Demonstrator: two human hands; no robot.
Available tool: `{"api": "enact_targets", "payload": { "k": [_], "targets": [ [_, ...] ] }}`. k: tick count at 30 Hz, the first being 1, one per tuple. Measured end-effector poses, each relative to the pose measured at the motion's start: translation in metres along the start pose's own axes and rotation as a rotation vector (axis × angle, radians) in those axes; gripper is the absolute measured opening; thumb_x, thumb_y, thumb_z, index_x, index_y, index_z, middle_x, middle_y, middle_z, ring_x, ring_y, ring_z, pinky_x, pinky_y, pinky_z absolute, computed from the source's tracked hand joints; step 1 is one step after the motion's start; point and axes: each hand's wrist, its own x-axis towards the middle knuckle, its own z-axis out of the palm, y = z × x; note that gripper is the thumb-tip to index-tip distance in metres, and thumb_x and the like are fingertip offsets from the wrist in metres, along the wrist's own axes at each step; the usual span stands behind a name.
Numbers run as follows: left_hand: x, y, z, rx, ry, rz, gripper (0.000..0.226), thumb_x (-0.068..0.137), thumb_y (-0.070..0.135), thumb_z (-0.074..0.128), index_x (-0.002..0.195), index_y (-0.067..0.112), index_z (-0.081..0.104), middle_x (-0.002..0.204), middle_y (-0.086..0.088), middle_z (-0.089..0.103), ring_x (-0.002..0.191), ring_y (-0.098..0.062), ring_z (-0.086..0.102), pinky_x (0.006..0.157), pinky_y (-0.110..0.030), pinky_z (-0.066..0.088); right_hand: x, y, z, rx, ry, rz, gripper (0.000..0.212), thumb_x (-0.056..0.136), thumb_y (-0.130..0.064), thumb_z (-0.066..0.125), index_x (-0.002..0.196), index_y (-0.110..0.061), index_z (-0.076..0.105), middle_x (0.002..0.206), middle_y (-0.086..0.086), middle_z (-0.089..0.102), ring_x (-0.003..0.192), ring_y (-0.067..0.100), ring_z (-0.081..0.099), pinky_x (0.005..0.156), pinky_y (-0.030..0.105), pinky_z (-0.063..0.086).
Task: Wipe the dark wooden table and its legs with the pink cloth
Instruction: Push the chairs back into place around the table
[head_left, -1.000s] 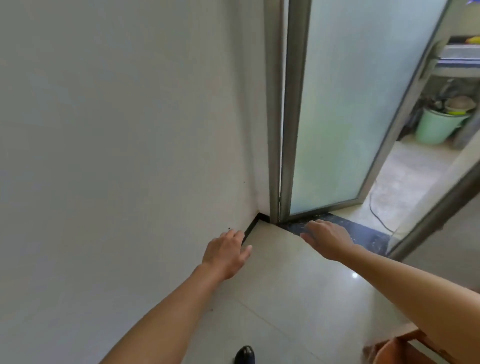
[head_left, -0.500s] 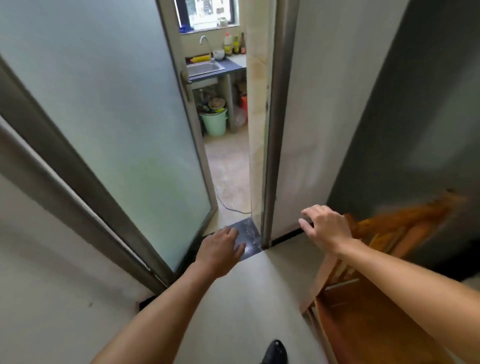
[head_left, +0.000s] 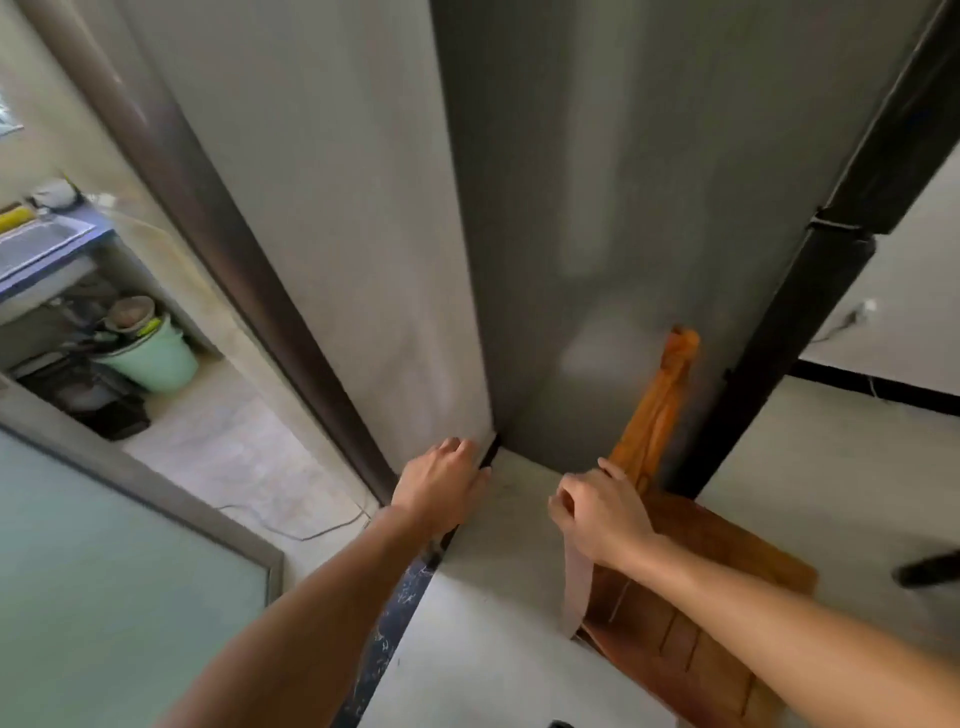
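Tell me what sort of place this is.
Probably a home: a passage beside a small kitchen. Past the frosted glass door stand a steel sink on a blue counter and a pale green plastic bucket; an orange-brown wooden chair stands nearby.

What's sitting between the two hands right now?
Nothing: in the head view only bare pale floor separates the left hand from the right hand.
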Motion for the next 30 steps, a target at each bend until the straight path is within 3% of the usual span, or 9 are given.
{"api": "enact_targets", "payload": {
  "k": [3, 7, 10, 14, 18, 22, 25, 28, 30],
  "targets": [
    [0.059, 0.01, -0.005, 0.008, -0.07, 0.138, 0.036, 0.099, 0.041, 0.04, 0.121, 0.014, 0.051, 0.117, -0.008, 0.055, 0.107, -0.03, 0.056, 0.083, -0.038, 0.046, -0.002, -0.001, 0.004, 0.076, 0.097, 0.048, 0.044, 0.086, -0.045, 0.029, 0.077, -0.021, 0.065, 0.08, -0.004, 0.068, 0.084, 0.014, 0.061, 0.115, 0.033, 0.026],
    [0.131, 0.033, -0.002, 0.028, -0.102, 0.365, 0.038, 0.099, 0.039, 0.042, 0.123, 0.011, 0.052, 0.122, -0.01, 0.054, 0.112, -0.03, 0.054, 0.09, -0.038, 0.046, -0.002, 0.004, 0.008, 0.074, 0.096, 0.1, 0.03, 0.085, -0.041, 0.041, 0.073, -0.024, 0.063, 0.077, -0.008, 0.067, 0.078, 0.009, 0.058, 0.111, 0.03, 0.031],
    [0.17, 0.056, 0.002, 0.064, -0.133, 0.56, 0.043, 0.099, 0.04, 0.042, 0.13, 0.012, 0.049, 0.128, -0.008, 0.05, 0.12, -0.027, 0.048, 0.094, -0.039, 0.045, -0.012, -0.001, 0.017, 0.014, 0.198, 0.156, 0.017, 0.079, -0.035, 0.056, 0.071, -0.025, 0.067, 0.09, -0.01, 0.067, 0.094, 0.012, 0.058, 0.099, 0.031, 0.041],
    [0.206, 0.093, 0.007, 0.114, -0.115, 0.854, 0.045, 0.098, 0.042, 0.042, 0.133, 0.014, 0.046, 0.131, -0.008, 0.045, 0.123, -0.027, 0.043, 0.099, -0.04, 0.04, -0.023, -0.012, 0.029, -0.041, 0.307, 0.289, 0.011, 0.075, -0.029, 0.062, 0.075, -0.021, 0.069, 0.116, -0.002, 0.064, 0.116, 0.02, 0.054, 0.106, 0.037, 0.034],
    [0.216, 0.122, 0.018, 0.214, -0.099, 1.149, 0.059, 0.099, 0.052, 0.035, 0.149, 0.021, 0.028, 0.158, -0.011, 0.019, 0.145, -0.029, 0.015, 0.116, -0.042, 0.019, -0.047, -0.025, 0.031, -0.048, 0.296, 0.482, 0.018, 0.075, -0.032, 0.061, 0.09, -0.024, 0.067, 0.131, 0.001, 0.057, 0.124, 0.022, 0.049, 0.104, 0.046, 0.039],
    [0.218, 0.14, 0.036, 0.329, -0.085, 1.403, 0.072, 0.092, 0.068, 0.016, 0.151, 0.028, 0.023, 0.161, -0.011, 0.008, 0.149, -0.028, -0.003, 0.118, -0.04, -0.004, -0.086, -0.036, 0.024, -0.026, 0.319, 0.669, 0.038, 0.078, -0.039, 0.055, 0.115, -0.03, 0.058, 0.137, 0.001, 0.05, 0.125, 0.023, 0.048, 0.105, 0.042, 0.039],
    [0.211, 0.153, 0.052, 0.367, -0.114, 1.501, 0.083, 0.083, 0.071, -0.003, 0.152, 0.031, 0.02, 0.159, -0.011, 0.017, 0.148, -0.029, 0.001, 0.118, -0.042, -0.006, -0.12, -0.04, 0.018, -0.075, 0.324, 0.815, 0.049, 0.079, -0.042, 0.054, 0.126, -0.028, 0.05, 0.136, 0.002, 0.048, 0.123, 0.023, 0.049, 0.105, 0.043, 0.039],
    [0.201, 0.168, 0.067, 0.356, -0.142, 1.549, 0.083, 0.083, 0.07, -0.004, 0.149, 0.03, 0.027, 0.149, -0.01, 0.036, 0.143, -0.029, 0.021, 0.12, -0.045, 0.004, -0.146, -0.051, 0.02, -0.075, 0.264, 1.043, 0.048, 0.083, -0.046, 0.051, 0.127, -0.028, 0.052, 0.128, 0.001, 0.059, 0.114, 0.02, 0.057, 0.101, 0.038, 0.04],
    [0.197, 0.181, 0.074, 0.344, -0.146, 1.597, 0.08, 0.085, 0.071, -0.001, 0.143, 0.029, 0.037, 0.135, -0.007, 0.047, 0.13, -0.027, 0.036, 0.117, -0.044, 0.015, -0.151, -0.056, 0.016, -0.112, 0.203, 1.204, 0.049, 0.088, -0.053, 0.035, 0.128, -0.032, 0.055, 0.122, -0.004, 0.063, 0.108, 0.018, 0.062, 0.097, 0.033, 0.042]
  ]
}}
